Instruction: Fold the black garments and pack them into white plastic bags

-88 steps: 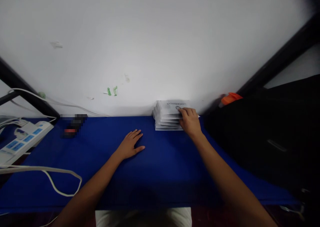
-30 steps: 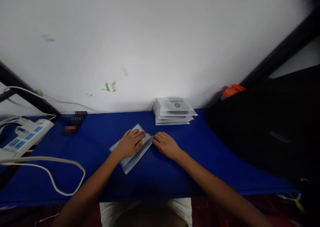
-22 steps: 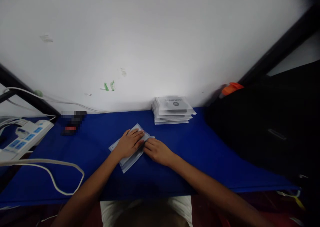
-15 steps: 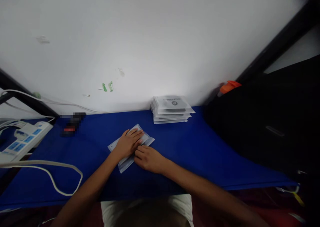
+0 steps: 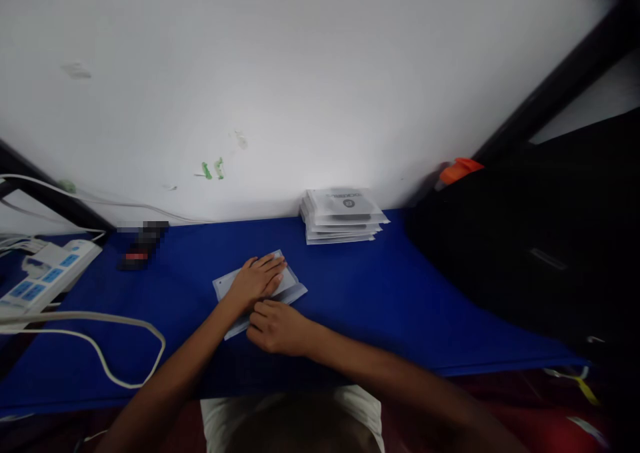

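Observation:
A frosted plastic bag (image 5: 290, 280) lies slanted on the blue cloth surface in front of me, with a loose flap along its near right side. Flat across the top of it rests my left hand (image 5: 256, 284), its fingers stretched out and pressing down. My right hand (image 5: 277, 328) is closed at the bag's near edge, fingers curled over the flap; its fingertips are partly hidden. Farther back, against the wall, a stack of similar frosted bags (image 5: 345, 214) stands with dark printing on the top one.
At the left are a white power strip (image 5: 55, 273) and a looping white cable (image 5: 156, 353). A blurred-out black item (image 5: 145, 243) lies behind them. A large black bag (image 5: 500, 253) covers the right side, with an orange object (image 5: 461, 170) behind it.
My right hand has moved left and slightly down along the bag's near edge. My left hand stays flat on the bag, which has turned slightly.

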{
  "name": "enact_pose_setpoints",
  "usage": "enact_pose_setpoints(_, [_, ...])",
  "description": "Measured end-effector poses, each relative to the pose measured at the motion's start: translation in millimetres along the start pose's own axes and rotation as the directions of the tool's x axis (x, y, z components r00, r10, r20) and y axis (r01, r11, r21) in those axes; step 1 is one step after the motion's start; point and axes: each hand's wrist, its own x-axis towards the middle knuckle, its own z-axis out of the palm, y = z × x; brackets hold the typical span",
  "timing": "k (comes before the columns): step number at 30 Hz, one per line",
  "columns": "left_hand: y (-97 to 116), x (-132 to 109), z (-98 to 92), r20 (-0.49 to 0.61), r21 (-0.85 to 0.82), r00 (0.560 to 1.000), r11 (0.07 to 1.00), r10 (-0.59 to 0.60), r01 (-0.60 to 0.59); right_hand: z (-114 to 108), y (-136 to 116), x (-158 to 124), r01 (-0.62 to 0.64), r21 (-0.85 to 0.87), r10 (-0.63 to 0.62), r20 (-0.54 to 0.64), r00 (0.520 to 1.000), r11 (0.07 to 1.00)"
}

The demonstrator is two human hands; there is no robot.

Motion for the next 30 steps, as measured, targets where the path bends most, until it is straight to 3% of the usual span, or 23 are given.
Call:
enact_pose_setpoints(5, [-1,1,0.3,-0.005,-0.004,1.0,1.0,0.002,-0.002,0,1,6,0.059,-0.01,-0.058,0.008,0.998,0.998])
enact_pose_setpoints(11, [1,2,-2.6,0.011,-0.004,1.0,1.0,-0.011,0.011,4,1,6,0.045,-0.005,-0.045,-0.017,0.999,0.999])
enact_pose_setpoints(22, [13,-1,-7.7,0.019,0.05,0.992,0.991,-0.124,0.123,-34,24,-43,0.023,0.036,-0.023,0.005,1.0,0.999])
enact_pose_setpoints(30, [21,-2,-5.4,0.014,0.107,0.986,0.98,-0.169,0.166,-25,15,-39,0.042,-0.009,-0.042,-0.059,0.997,0.999])
